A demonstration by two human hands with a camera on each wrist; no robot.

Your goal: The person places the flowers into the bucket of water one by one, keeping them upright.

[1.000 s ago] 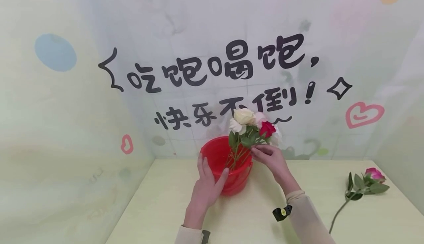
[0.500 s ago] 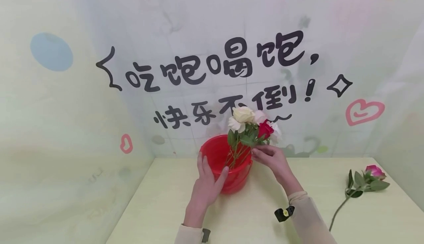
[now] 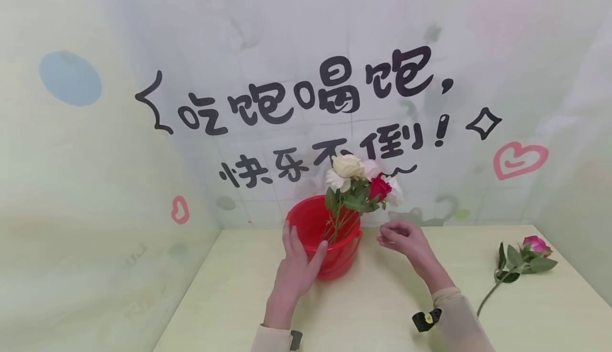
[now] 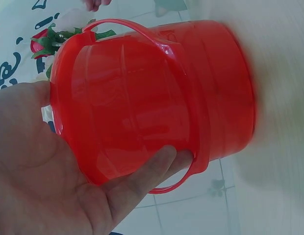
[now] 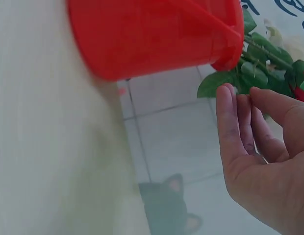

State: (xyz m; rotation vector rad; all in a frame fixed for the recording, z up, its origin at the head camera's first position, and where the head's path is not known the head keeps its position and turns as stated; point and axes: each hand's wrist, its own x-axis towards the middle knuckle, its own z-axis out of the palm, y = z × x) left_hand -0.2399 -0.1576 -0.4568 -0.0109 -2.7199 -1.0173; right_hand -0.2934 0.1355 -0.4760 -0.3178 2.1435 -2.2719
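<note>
A red bucket (image 3: 336, 264) stands on the table in the head view. Several roses lean right inside it, among them a cream rose (image 3: 348, 166) and a red rose (image 3: 380, 187). My left hand (image 3: 294, 272) rests against the bucket's near left side. Its fingers lie fairly straight along the wall, and the thumb touches the rim. In the left wrist view those fingers reach the bucket handle (image 4: 176, 51). Just right of the bucket hovers my right hand (image 3: 406, 243), its fingers loosely bent. The right wrist view shows nothing held, with green leaves (image 5: 215, 84) behind the fingertips.
A pink rose (image 3: 536, 246) with a long leafy stem lies on the table's right side. The pale table (image 3: 229, 293) meets a printed backdrop (image 3: 268, 28) with black writing behind the bucket. Similar walls flank it on both sides.
My right hand has let go of the flower stems and moved right, away from the bucket. The left hand stays against the bucket, and the roses remain leaning in it.
</note>
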